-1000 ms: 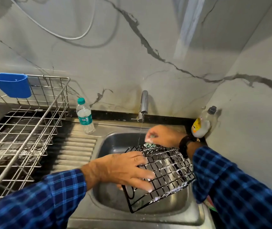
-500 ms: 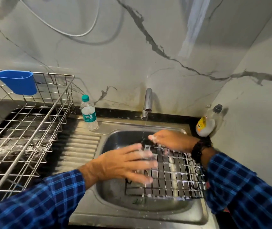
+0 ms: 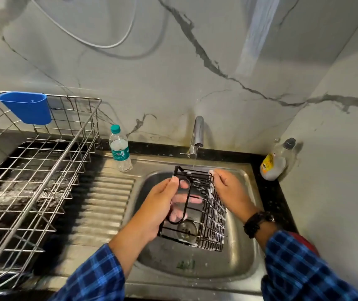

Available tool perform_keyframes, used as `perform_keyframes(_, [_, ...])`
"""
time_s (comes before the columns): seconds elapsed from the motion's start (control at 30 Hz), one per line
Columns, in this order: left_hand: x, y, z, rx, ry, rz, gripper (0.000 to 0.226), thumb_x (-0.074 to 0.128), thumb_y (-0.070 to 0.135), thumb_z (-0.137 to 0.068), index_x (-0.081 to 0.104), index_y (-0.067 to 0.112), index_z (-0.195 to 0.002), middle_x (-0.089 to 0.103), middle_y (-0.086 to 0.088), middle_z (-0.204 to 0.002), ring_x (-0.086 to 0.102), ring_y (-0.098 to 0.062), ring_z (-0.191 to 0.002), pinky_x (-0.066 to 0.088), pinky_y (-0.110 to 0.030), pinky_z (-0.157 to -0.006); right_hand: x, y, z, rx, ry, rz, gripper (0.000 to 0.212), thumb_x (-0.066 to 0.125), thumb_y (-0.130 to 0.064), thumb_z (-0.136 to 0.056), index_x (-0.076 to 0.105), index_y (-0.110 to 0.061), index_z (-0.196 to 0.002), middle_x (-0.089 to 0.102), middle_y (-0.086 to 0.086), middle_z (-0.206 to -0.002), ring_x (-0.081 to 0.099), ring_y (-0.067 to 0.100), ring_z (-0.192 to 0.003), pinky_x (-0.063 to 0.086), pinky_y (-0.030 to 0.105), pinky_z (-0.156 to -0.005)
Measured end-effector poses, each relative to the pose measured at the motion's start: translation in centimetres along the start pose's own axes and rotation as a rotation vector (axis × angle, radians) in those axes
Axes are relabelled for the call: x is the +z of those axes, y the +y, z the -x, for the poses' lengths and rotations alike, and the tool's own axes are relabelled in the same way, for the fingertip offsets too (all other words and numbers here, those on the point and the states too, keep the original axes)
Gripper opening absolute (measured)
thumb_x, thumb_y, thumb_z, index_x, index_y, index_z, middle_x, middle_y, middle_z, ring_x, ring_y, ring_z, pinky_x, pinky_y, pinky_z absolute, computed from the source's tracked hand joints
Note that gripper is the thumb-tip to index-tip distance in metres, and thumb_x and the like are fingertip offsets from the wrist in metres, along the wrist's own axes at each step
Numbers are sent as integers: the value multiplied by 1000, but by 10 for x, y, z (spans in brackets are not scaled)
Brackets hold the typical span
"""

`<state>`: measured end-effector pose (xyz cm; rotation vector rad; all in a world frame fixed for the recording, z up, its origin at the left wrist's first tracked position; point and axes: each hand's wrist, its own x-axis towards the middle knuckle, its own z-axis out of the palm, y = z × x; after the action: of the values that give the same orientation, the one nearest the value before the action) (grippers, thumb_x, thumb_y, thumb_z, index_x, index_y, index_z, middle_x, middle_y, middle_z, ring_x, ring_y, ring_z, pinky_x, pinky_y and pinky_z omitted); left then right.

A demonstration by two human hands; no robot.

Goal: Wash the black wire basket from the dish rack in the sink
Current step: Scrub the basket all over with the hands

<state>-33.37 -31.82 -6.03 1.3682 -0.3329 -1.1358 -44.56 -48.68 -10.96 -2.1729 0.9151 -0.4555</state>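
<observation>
- Head view is showing the black wire basket (image 3: 215, 213) hanging between both hands over the steel sink (image 3: 239, 263), its long axis running from the tap (image 3: 197, 135) toward the person.
- Left hand (image 3: 162, 203) is gripping the thin looped rim.
- Right hand (image 3: 230, 190) is touching the sudsy mesh; its grasp is unclear.

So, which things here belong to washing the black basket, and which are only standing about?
In use: black wire basket, left hand, right hand, tap, sink.
Standing about: dish rack, blue cup, water bottle, soap bottle.
</observation>
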Motion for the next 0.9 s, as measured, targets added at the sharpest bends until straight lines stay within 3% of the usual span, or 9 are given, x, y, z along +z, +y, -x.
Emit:
perform_keyframes(0.1, [8, 9, 3, 70, 56, -77, 30, 37, 36, -109, 50, 11, -101, 79, -15, -86, 43, -12, -39, 28, -14, -34, -7, -14, 5, 25, 176, 14, 23, 36, -35, -106, 54, -27, -94, 59, -7, -82, 54, 2, -72, 40, 18, -60])
perform_keyframes(0.2, [13, 16, 2, 95, 52, -147, 34, 36, 38, -109, 52, 8, -108, 78, -13, -84, 46, -15, -47, 32, -17, -39, -23, -32, 5, 22, 360, -183, 26, 42, -12, -104, 55, -19, -125, 61, -7, -112, 59, 3, -101, 49, 24, -95])
perform_keyframes(0.3, [17, 17, 1, 120, 53, -178, 36, 35, 37, -109, 53, 6, -111, 78, -13, -82, 48, -17, -50, 35, -18, -40, -31, -56, 8, -222, 121, 75, 42, 42, -2, -102, 55, -21, -138, 56, -12, -127, 54, 1, -114, 37, 4, -94])
perform_keyframes(0.33, [18, 17, 0, 128, 57, -169, 36, 34, 37, -109, 54, 6, -112, 78, -13, -82, 48, -16, -48, 36, -18, -40, -32, -62, 12, -318, 69, 174, 46, 45, 2, -100, 59, -22, -136, 59, -12, -127, 57, 3, -112, 40, 4, -93])
perform_keyframes(0.47, [21, 16, 4, 179, 50, -197, 36, 35, 37, -109, 56, 8, -109, 78, -12, -80, 50, -14, -44, 37, -18, -40, -37, -50, 36, -627, 178, 375, 49, 71, 12, -79, 72, -14, -120, 70, 3, -127, 68, 16, -115, 58, 36, -93])
perform_keyframes(0.63, [25, 11, 6, 192, -5, -258, 35, 33, 36, -110, 53, 6, -111, 79, -10, -80, 51, -16, -48, 37, -19, -41, -46, -41, 52, -597, 265, 234, 28, 70, 3, -86, 76, -9, -110, 72, 4, -117, 68, 14, -110, 53, 29, -96])
perform_keyframes(0.77, [32, 14, 5, 209, 14, -225, 35, 34, 35, -110, 55, 7, -109, 78, -11, -80, 51, -15, -46, 37, -19, -41, -57, -53, 45, -558, 330, 258, 13, 73, -4, -88, 76, -10, -99, 72, 0, -100, 68, 11, -92, 57, 30, -81])
perform_keyframes(0.83, [32, 16, -2, 198, 62, -140, 35, 34, 33, -110, 56, 7, -108, 77, -12, -78, 51, -12, -44, 36, -19, -39, -56, -62, 54, -613, 339, 318, 16, 73, -2, -87, 74, -12, -100, 73, 1, -99, 69, 13, -90, 59, 32, -77])
perform_keyframes(0.9, [28, 20, -11, 178, 127, -42, 33, 36, 33, -110, 57, 9, -105, 75, -9, -77, 50, -10, -42, 36, -18, -38, -45, -66, 70, -700, 257, 319, 22, 69, -4, -90, 74, -15, -109, 75, 1, -106, 70, 11, -98, 58, 28, -85])
